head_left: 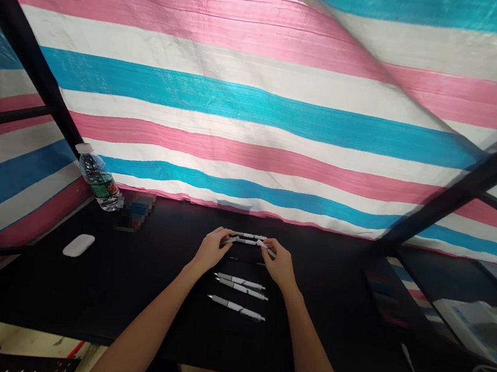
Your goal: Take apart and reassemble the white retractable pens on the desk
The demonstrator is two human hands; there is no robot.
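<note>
- Hanging behind the desk's far edge, a striped sheet (242,109) in pink, white and blue fills the background.
- Dark and matte, the desk (130,280) carries everything else named below.
- Two bare hands reach in from the near edge, past the middle: the left hand (211,252) at the left ends of the far pens, the right hand (282,265) at their right ends. Thumbs and fingers are drawn in there, not spread; I cannot tell whether they pinch a pen or only touch it.
- A clear bottle (101,181) with a green-and-red label stands by the far left corner.
- A rounded white object (78,245) lies near the left edge.
- Far pens (248,242), white with dark marks, lie side by side between the hands, roughly parallel to the far edge; fingers hide their ends.
- Near pens (236,308), three in all, lie between the forearms, closer to the near edge: two close together, one apart. Each has a white barrel, dark marks, a greyish left part and a narrow tip pointing left.
</note>
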